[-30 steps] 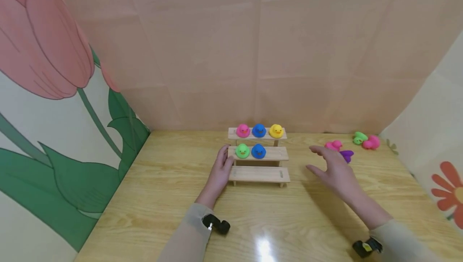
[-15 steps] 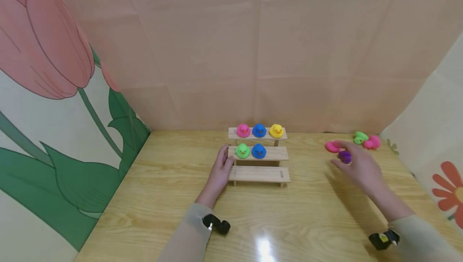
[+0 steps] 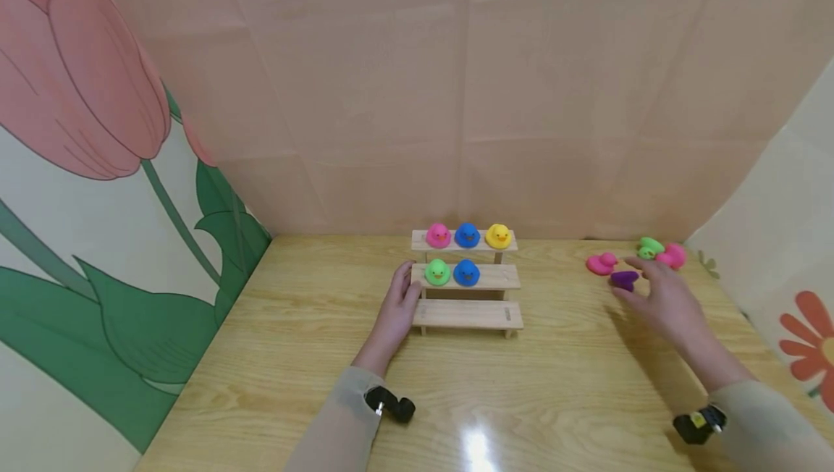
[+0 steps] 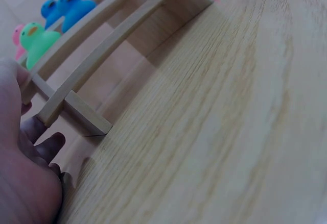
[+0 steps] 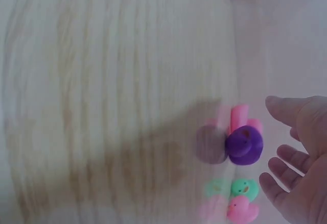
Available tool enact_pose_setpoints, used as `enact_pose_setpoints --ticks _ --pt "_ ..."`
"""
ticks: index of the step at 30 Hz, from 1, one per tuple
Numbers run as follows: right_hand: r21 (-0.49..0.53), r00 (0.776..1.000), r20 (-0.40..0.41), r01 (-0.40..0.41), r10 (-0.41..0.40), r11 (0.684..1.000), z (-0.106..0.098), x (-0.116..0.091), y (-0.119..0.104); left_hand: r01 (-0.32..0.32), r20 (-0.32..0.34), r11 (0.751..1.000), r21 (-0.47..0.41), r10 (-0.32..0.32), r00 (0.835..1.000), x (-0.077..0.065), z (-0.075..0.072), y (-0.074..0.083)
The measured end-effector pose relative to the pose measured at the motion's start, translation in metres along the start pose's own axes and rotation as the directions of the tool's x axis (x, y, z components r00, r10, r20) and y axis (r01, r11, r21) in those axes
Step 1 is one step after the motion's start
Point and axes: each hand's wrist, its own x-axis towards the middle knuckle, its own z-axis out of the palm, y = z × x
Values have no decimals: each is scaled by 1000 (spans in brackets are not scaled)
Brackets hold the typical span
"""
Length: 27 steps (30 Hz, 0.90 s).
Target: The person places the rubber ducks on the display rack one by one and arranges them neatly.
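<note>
Purple duck (image 3: pixel 624 281) rests on the worktop (image 3: pixel 293 327), between the spread thumb and fingers of the right grip (image 3: pixel 672 307). The left grip (image 3: pixel 395 305) holds the wooden stand (image 3: pixel 467 313) at its left end. A second ago the right grip was further left, nearer the stand. Just beside the purple one sits a pink duck (image 3: pixel 600 265); behind, a green duck (image 3: pixel 650 247) touches another pink one.

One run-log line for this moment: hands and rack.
left hand: holds wooden rack at left end; right hand: beside purple duck, not holding it; middle shelf: green duck, blue duck
</note>
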Motion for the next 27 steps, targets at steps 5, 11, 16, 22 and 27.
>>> enact_pose_setpoints --ticks 5,11,16,22,27 --pt "24 1000 17 5 -5 1000 6 0 10 1 1 1000 5 -1 1000 1 -1 0" --pt "59 1000 18 15 -16 998 15 1 16 7 3 1000 5 -7 1000 0 0 0" --pt "75 1000 -1 15 -15 997 20 1 18 7 7 1000 1 -7 1000 -1 0 1" --pt "69 1000 -8 -2 2 998 24 2 22 5 3 1000 5 -5 1000 -2 -1 1" --pt "70 1000 15 -26 25 997 26 1 24 12 -3 1000 10 -12 1000 -1 0 0"
